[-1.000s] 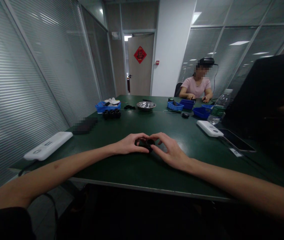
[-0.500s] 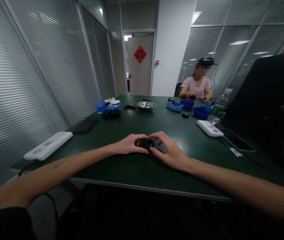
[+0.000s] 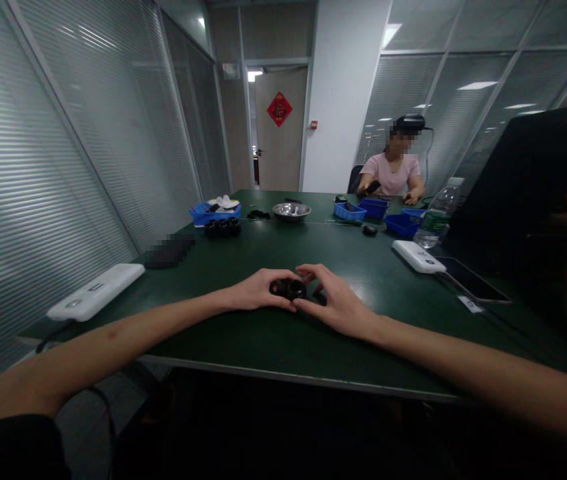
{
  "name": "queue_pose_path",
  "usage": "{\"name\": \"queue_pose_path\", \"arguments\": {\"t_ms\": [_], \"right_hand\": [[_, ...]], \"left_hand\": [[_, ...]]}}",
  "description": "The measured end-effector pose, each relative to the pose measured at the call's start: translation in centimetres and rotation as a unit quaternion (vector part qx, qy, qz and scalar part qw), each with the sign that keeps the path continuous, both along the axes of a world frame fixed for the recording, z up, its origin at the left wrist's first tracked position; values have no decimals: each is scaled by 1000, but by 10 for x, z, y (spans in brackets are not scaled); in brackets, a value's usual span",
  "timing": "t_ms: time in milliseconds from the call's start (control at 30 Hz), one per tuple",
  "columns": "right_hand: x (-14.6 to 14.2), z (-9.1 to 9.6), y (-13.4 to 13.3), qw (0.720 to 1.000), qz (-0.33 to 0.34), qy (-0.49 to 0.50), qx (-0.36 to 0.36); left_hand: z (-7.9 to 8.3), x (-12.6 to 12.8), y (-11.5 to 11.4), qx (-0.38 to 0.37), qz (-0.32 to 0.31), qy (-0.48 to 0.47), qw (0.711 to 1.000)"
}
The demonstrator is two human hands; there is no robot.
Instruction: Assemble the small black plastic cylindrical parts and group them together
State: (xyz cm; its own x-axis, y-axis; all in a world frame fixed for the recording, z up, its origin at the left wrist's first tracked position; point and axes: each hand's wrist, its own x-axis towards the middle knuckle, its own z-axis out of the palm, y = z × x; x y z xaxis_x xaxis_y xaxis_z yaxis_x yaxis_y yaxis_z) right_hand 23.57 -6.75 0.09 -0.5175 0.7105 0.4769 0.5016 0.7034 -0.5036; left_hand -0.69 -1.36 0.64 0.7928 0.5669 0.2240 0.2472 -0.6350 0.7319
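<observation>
Person sitting at the green table (image 3: 243,340), forearms coming in from lower left and lower right of the frame, hands meeting just below centre. Left hand (image 3: 258,288): thumb and forefinger curving round a black piece (image 3: 296,289), apparently holding it. Right hand (image 3: 340,300): thumb and forefinger bowing moderately wide around the piece's right end, thumb tip seeming to touch; from where I'm standing, can't tell if the forefinger is pressing. Piece is sitting between the two hands, round end facing up; a dark patch is showing under the right palm, part or shadow unclear.

Progress, my judgement: mid-handling. Getting the piece in hand is done; releasing it isn't. Whether it's one part or several joined, I'm not seeing, so how much is left stays open.

Farther out: white power bank (image 3: 96,291) lying at left of frame, another white device (image 3: 419,257) beside a phone (image 3: 473,279) at right, bottle (image 3: 436,220) standing behind them. Black round items (image 3: 222,227) are clustering left of upper centre, maybe similar parts, finished or waiting unclear. Metal bowl (image 3: 292,219) is sitting at upper centre. Farthest, upper right: a co-worker (image 3: 396,173) in pink, holding a dark object (image 3: 373,187).
</observation>
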Motion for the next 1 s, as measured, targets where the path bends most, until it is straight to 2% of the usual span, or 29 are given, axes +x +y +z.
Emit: {"name": "queue_pose_path", "arguments": {"t_ms": [167, 467, 633, 833, 1000], "right_hand": [[0, -2, 2, 1000, 8, 0, -30], [1, 1, -1, 999, 22, -16, -33], [1, 2, -2, 999, 35, -12, -20], [0, 1, -2, 999, -1, -17, -31], [-1, 2, -4, 999, 0, -17, -28]], "left_hand": [[0, 0, 0, -6, -18, -12, 1000], [1, -1, 0, 2, 13, 13, 1000], [1, 0, -1, 4, -1, -12, 1000], [2, -1, -1, -2, -30, -19, 999], [3, 0, -1, -11, -36, -32, 999]]}}
